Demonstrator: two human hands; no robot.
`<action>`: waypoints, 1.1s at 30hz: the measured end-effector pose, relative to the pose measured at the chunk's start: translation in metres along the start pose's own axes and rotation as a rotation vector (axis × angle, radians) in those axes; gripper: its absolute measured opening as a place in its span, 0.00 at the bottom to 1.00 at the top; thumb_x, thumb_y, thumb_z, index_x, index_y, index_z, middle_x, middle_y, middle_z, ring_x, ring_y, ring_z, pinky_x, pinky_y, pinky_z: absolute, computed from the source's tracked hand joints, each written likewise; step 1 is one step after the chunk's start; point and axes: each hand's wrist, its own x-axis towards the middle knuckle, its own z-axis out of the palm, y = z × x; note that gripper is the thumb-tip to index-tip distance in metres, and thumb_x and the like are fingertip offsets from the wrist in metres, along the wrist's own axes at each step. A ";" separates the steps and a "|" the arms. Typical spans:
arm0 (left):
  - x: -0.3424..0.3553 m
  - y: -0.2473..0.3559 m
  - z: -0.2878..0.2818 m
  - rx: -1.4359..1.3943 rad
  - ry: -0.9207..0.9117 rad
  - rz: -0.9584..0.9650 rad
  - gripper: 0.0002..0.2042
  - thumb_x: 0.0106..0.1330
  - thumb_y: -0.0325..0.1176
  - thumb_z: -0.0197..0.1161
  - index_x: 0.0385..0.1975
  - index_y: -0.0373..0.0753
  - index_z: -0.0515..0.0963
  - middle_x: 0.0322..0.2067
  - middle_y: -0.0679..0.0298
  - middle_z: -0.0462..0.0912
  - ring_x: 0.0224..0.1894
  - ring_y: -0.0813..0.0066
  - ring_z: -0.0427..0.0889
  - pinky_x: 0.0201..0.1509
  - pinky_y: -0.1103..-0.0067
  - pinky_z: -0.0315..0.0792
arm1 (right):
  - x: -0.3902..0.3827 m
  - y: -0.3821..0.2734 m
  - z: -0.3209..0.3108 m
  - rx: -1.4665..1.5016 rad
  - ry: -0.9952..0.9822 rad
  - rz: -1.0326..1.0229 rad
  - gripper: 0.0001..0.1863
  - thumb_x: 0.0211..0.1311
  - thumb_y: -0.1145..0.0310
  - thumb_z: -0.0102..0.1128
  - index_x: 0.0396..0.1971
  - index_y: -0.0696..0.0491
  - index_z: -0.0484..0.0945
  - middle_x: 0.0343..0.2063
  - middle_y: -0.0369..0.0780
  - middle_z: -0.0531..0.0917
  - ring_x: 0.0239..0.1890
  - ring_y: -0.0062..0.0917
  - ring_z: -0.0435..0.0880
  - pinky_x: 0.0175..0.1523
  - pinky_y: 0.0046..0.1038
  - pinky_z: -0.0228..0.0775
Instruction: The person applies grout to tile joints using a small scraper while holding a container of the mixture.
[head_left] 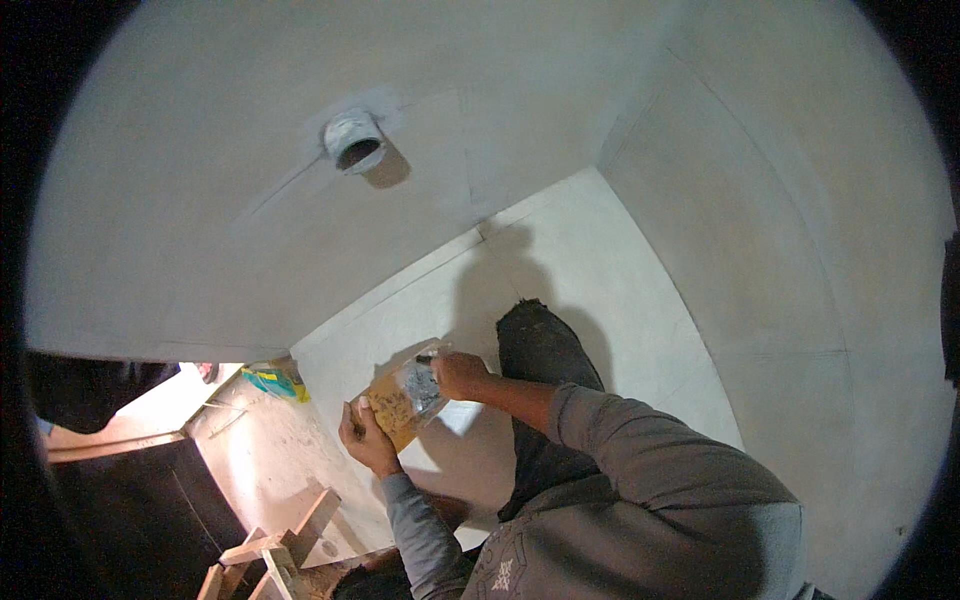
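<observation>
My left hand [368,440] grips the near left edge of a flat yellowish-brown piece with dark specks [392,402], its thumb on top. Toward the piece's far right end lies a grey-blue, smeared patch [420,385] that looks like paste. My right hand [460,376] is closed beside that patch. A small dark tip shows at its fingers, like part of a tool, but what it holds is mostly hidden. Between my arms and the wall, my dark-trousered knee [540,345] is bent up over the pale surface.
A short white pipe stub [355,143] sticks out of the grey wall [230,220]. Another wall [780,220] stands to the right. At lower left are a wooden frame [275,550], a dark panel [135,520] and a teal-yellow bag [275,383]. Pale flooring [640,330] lies below me.
</observation>
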 end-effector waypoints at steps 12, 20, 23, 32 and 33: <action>-0.002 0.032 0.007 -0.063 -0.172 0.031 0.27 0.64 0.40 0.63 0.55 0.24 0.68 0.51 0.48 0.74 0.53 0.64 0.74 0.58 0.74 0.68 | -0.031 0.004 0.003 0.122 0.039 0.067 0.11 0.48 0.70 0.58 0.31 0.59 0.82 0.32 0.51 0.84 0.38 0.42 0.85 0.41 0.41 0.76; 0.031 0.021 0.013 -0.004 -0.377 0.018 0.32 0.65 0.47 0.61 0.57 0.23 0.64 0.49 0.47 0.76 0.50 0.65 0.75 0.56 0.76 0.68 | -0.029 0.015 0.003 0.234 0.018 0.141 0.12 0.50 0.71 0.57 0.35 0.59 0.81 0.35 0.50 0.83 0.40 0.42 0.84 0.43 0.42 0.76; 0.059 0.043 0.025 0.212 -0.575 0.066 0.33 0.65 0.49 0.60 0.57 0.23 0.65 0.48 0.46 0.77 0.50 0.64 0.75 0.56 0.76 0.67 | -0.021 0.010 -0.004 0.211 -0.031 0.206 0.13 0.52 0.71 0.56 0.37 0.58 0.81 0.36 0.50 0.83 0.40 0.44 0.84 0.45 0.41 0.76; 0.104 0.106 0.085 0.386 -0.800 0.434 0.30 0.67 0.50 0.56 0.54 0.26 0.70 0.51 0.43 0.76 0.56 0.58 0.74 0.61 0.71 0.65 | -0.038 0.025 -0.031 0.186 0.179 0.215 0.11 0.53 0.71 0.54 0.34 0.58 0.82 0.37 0.50 0.83 0.40 0.43 0.84 0.46 0.44 0.76; 0.102 0.111 0.087 0.387 -0.850 0.422 0.30 0.67 0.51 0.56 0.54 0.26 0.70 0.51 0.43 0.76 0.56 0.58 0.74 0.60 0.71 0.65 | -0.043 0.027 -0.030 0.168 0.165 0.227 0.12 0.53 0.70 0.55 0.34 0.58 0.82 0.37 0.49 0.83 0.40 0.43 0.84 0.46 0.43 0.75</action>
